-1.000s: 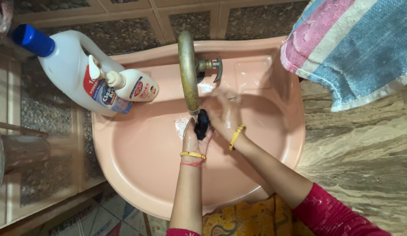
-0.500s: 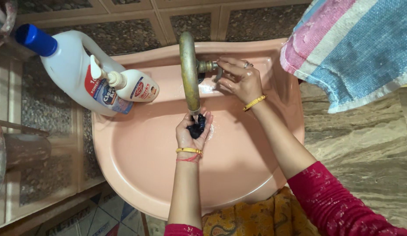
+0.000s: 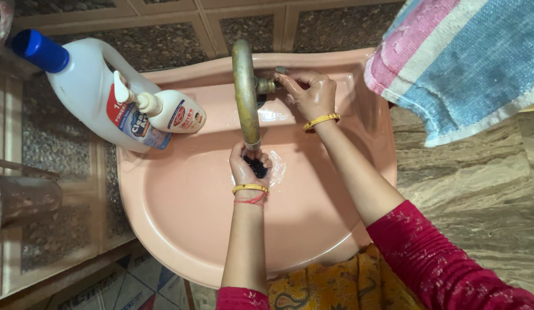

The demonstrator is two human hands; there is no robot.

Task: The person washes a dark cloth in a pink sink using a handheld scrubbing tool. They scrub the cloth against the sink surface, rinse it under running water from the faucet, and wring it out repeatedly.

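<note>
The left hand cups a small dark object under the brass tap spout, over the pink washbasin. The right hand pinches the tap handle at the far rim.

Warm, even indoor light; soft glare on the wet sink basin; the picture is sharp, with short shadows.

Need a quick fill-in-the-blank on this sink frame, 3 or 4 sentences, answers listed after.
1. The right hand rests on the tap's ____, beside the brass spout.
2. The left hand holds a small ____ object under the spout's mouth.
3. The basin is ____ in colour.
4. The large white jug on the basin's rim has a ____ cap.

Missing words: handle; black; pink; blue
</note>
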